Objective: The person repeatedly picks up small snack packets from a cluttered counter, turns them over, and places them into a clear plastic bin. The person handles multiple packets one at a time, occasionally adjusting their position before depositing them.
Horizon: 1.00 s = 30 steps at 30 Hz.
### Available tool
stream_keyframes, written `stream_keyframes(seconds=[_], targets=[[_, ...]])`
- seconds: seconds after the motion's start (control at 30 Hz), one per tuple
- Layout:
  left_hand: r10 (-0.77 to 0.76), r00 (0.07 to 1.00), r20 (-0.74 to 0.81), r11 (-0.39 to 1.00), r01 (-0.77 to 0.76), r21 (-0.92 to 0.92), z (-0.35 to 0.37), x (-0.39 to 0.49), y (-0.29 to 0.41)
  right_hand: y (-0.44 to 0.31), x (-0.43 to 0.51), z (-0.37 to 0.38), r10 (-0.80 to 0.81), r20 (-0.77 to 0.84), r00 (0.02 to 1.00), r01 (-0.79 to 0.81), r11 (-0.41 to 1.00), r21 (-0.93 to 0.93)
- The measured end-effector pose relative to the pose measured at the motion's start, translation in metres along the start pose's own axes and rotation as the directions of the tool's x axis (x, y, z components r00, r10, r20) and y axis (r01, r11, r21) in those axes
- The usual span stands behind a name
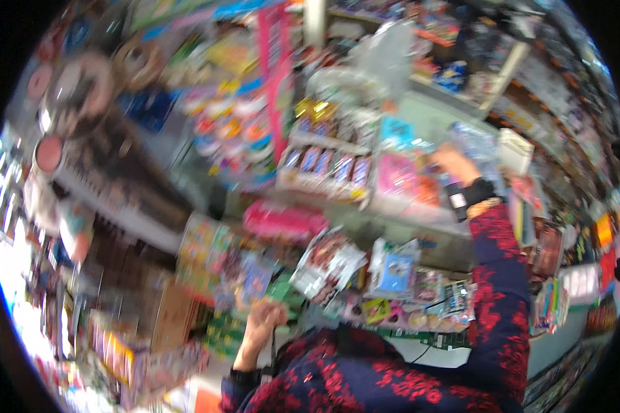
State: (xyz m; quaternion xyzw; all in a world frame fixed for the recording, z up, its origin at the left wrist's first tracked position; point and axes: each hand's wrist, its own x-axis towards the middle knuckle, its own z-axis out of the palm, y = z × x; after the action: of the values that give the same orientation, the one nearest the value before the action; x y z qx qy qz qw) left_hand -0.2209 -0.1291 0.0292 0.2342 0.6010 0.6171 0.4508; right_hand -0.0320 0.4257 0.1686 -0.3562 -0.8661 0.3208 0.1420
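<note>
My right hand (453, 161) reaches forward over a display box (423, 214) of pink and orange plastic packets (400, 175); blur hides whether its fingers hold anything. A blue clear-wrapped pack (473, 142) lies just beyond that hand. Close to my body at the lower left, my left hand (268, 313) is bent with its fingers curled, near a green packet (288, 294); its grip is unclear. Between the hands lie a silvery snack bag (328, 263), a blue-fronted packet (397, 271) and a bright pink pack (284, 221).
A box of wrapped bars (324, 170) stands left of the packet box. Lidded tubs (232, 124) are stacked farther left. Packed shelves (547, 103) run along the right. Cardboard boxes (168, 310) stand at the lower left, and booklets (550, 304) sit beside my right sleeve.
</note>
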Motion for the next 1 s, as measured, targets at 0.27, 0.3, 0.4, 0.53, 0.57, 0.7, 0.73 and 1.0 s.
stream_keyframes(seconds=[0.27,0.3,0.4,0.53,0.57,0.7,0.73,1.0], targets=[[-0.220,0.804,-0.552,0.975,0.206,-0.089,-0.078,-0.021,-0.069,-0.088,-0.070,-0.041,-0.072,-0.380,0.922,-0.005,0.980,-0.197],[-0.136,0.781,-0.609,0.977,0.207,0.048,-0.086,-0.022,-0.076,-0.097,-0.089,-0.038,-0.126,-0.384,0.915,0.073,0.986,-0.148],[0.060,0.711,-0.700,0.843,0.339,0.417,-0.110,-0.011,-0.083,-0.128,-0.158,-0.015,-0.117,-0.434,0.893,0.076,0.991,-0.110],[0.492,0.742,-0.456,0.546,0.145,0.825,-0.107,0.025,-0.070,-0.169,-0.228,0.055,-0.061,-0.261,0.963,0.092,0.990,0.105],[0.517,0.780,-0.353,0.430,0.121,0.895,-0.105,0.035,-0.066,-0.175,-0.238,0.071,-0.039,-0.170,0.985,0.067,0.985,0.162],[0.502,0.860,-0.095,0.016,0.101,0.995,-0.107,0.069,-0.063,-0.186,-0.262,0.127,-0.015,0.099,0.995,-0.019,0.941,0.337],[0.435,0.893,-0.112,0.027,0.111,0.993,-0.111,0.077,-0.067,-0.187,-0.266,0.134,-0.021,0.126,0.992,-0.016,0.958,0.286],[0.348,0.936,-0.059,-0.089,0.095,0.991,-0.131,0.090,-0.076,-0.189,-0.284,0.157,0.002,0.255,0.967,-0.072,0.961,0.266]])
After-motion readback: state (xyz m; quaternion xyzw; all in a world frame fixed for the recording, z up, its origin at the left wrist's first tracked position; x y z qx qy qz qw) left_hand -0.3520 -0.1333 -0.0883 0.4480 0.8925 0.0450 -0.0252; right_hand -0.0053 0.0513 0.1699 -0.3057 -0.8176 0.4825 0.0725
